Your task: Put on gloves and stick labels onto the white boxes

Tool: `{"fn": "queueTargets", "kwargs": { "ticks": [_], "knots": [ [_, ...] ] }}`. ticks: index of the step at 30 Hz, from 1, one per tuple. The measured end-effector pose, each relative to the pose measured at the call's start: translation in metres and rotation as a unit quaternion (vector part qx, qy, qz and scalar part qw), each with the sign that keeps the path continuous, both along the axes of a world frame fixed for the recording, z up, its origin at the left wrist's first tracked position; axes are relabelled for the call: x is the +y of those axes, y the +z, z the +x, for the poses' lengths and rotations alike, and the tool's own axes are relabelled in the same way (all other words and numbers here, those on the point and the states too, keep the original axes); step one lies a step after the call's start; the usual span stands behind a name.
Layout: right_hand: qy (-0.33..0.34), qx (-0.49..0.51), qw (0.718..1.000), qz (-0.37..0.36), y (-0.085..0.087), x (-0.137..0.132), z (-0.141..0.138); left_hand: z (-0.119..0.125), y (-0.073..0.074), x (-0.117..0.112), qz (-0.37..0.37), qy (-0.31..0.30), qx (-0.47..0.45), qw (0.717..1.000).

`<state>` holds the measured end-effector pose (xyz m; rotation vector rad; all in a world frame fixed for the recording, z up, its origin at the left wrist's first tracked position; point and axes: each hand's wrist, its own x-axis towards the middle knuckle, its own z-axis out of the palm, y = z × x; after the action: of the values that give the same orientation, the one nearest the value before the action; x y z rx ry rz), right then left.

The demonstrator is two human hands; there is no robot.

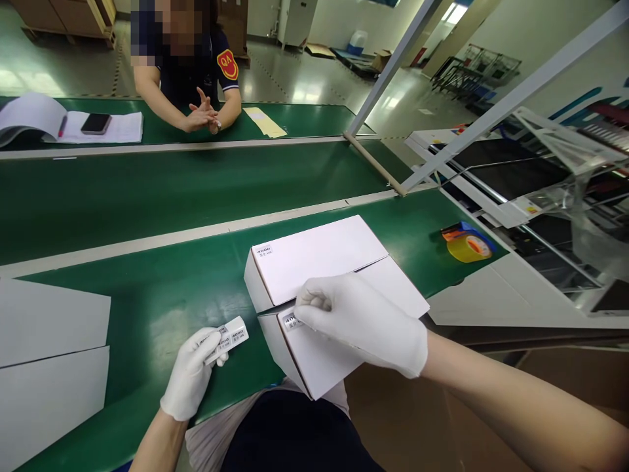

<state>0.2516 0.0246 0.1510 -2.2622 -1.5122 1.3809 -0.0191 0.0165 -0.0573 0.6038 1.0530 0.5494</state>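
A: Right hand (363, 321), white-gloved, one: fingers are curling inward, fingertips are meeting at the printed label (289, 321) on the near box (319, 360).

B: Is it gripping or pressing?

A: I cannot tell; the fingertips are covering part of the label.

B: Left hand (191, 373)?

A: White-gloved, one: it is pinching a label strip (238, 333), several labels reading 4000, between thumb and fingers, and is hovering over the green bench (171, 275), left of the near box.

B: Boxes?

A: Near box, white, closed: it is lying with its front corner overhanging the bench edge, towards the person's lap. Far box (319, 259), white, matching: it is lying just beyond, a thin dark gap showing between the two, and is bearing a similar label (264, 251) at its far left corner.

B: Step in hand?

A: In my judgement, the person is fixing the label to the near box; the far box is seemingly done.

B: Next move?

A: It is probably calling for a fingertip smoothing the label flat and square to the corner, the strip staying clear.

B: Sundries?

A: Tape roll (469, 248), yellow, is resting at the right.
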Motion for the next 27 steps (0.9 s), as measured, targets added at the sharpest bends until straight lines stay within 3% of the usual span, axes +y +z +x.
{"fn": "queueTargets", "kwargs": {
  "ticks": [6, 11, 17, 20, 27],
  "knots": [
    [0.003, -0.018, 1.000, 0.005, -0.001, -0.004, -0.001, 0.000, 0.004, 0.000, -0.009, 0.006, 0.004, 1.000],
    [0.014, -0.043, 0.998, 0.042, -0.009, -0.010, -0.006, -0.003, -0.001, 0.001, -0.009, 0.005, 0.011, 1.000],
    [0.077, -0.231, 0.966, 0.092, -0.014, -0.009, -0.014, -0.006, -0.009, 0.000, 0.007, 0.007, 0.018, 1.000],
    [0.050, -0.252, 0.963, 0.087, -0.018, -0.004, -0.004, -0.004, -0.011, 0.002, 0.011, 0.015, 0.025, 1.000],
    [0.016, -0.235, 0.959, 0.157, -0.040, 0.000, 0.010, 0.005, -0.016, 0.019, 0.046, 0.033, 0.052, 0.997]
  ]
}}
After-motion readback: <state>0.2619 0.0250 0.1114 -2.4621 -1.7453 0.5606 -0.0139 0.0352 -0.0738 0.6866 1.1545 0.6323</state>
